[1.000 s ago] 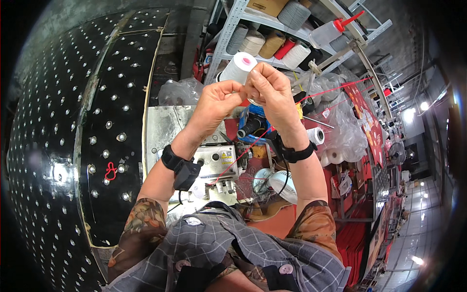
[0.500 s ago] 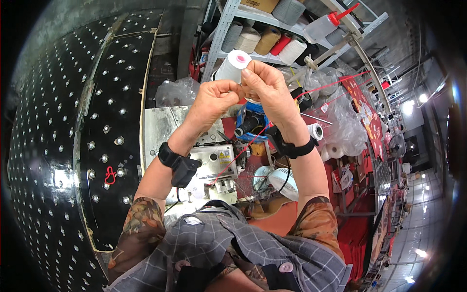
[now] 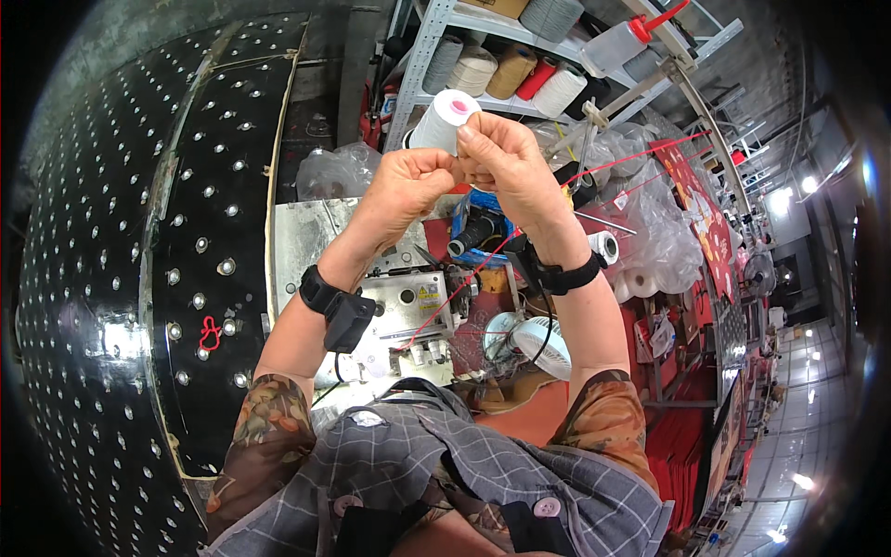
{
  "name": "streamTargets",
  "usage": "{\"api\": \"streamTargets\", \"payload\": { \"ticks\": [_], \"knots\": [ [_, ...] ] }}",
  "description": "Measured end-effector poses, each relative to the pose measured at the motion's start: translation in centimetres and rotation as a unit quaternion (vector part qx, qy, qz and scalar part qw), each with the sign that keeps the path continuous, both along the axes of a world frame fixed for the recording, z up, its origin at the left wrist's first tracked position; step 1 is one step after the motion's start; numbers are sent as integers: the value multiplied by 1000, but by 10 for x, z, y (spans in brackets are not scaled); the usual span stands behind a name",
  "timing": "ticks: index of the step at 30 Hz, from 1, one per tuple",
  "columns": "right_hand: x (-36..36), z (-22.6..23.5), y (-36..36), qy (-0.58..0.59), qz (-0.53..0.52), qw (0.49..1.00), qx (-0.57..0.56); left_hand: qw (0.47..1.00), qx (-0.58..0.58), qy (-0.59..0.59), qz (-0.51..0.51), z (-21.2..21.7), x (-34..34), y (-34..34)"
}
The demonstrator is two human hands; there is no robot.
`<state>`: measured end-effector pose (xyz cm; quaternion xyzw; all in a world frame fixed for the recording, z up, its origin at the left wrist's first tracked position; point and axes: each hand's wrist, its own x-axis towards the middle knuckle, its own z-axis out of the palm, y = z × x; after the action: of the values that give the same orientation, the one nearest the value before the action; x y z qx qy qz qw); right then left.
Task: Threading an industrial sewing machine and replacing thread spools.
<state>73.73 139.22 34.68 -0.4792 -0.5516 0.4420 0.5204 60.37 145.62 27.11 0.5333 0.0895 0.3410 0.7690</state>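
Note:
My left hand [image 3: 408,190] and my right hand [image 3: 515,172] are raised close together, fingertips meeting in a pinch. Whatever lies between the fingers is too fine or hidden to make out. Right behind them stands a white thread cone [image 3: 436,128] with a pink core, partly covered by my right hand. Below is a pale metal sewing machine [image 3: 401,306] with a yellow label. A red thread [image 3: 436,318] slants up from the machine, passes behind my right wrist and runs on to the upper right.
A shelf [image 3: 520,39] at the back holds several yarn cones. At left stretches a black table [image 3: 209,390] with metal studs and a loop of red cord [image 3: 212,334]. Clear plastic bags [image 3: 654,232] lie at right. A small fan [image 3: 541,345] sits beside the machine.
My hands stay pinched together and have barely moved. The view has shifted only slightly.

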Motion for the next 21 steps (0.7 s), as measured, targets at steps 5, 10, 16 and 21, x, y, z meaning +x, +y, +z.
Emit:
{"api": "streamTargets", "payload": {
  "ticks": [5,10,16,21],
  "knots": [
    [4,2,0,119,23,991,-51,998,-26,-32,-39,2,-2,-1],
    [-2,-1,-2,32,-7,999,18,999,-32,-21,0,2,0,-4],
    [-2,-2,-5,51,-6,999,10,1000,-17,-23,-8,2,-3,-6],
    [-2,2,-6,72,-13,997,38,1000,-28,-13,-6,6,-8,-7]
  ]
}}
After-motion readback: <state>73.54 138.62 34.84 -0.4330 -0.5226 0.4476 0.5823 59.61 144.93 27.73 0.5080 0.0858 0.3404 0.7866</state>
